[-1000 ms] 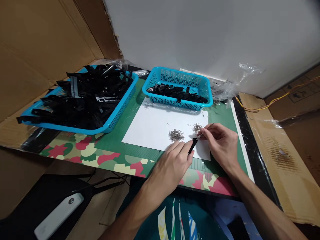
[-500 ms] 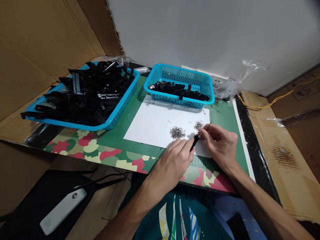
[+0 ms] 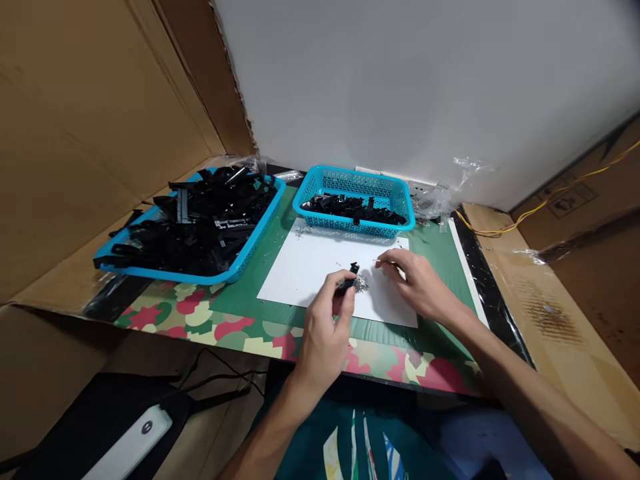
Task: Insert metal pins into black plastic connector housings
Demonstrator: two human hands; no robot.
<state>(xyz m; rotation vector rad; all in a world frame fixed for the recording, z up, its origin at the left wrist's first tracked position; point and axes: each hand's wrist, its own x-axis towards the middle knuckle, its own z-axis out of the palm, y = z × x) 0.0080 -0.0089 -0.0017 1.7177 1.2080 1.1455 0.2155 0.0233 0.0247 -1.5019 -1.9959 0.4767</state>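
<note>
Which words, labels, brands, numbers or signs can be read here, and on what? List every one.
No text can be read for certain.
Cardboard on the right: a printed, boxed sign, too blurred to read.
White device at lower left: a dark round mark, no letters legible.
Black pieces in the large blue basket: no lettering can be made out.
White sheet: no writing visible.

Muted light brightens the paper, with soft shadow below the twelve-o'clock basket. Seven o'clock is dim; edges look stretched.
</note>
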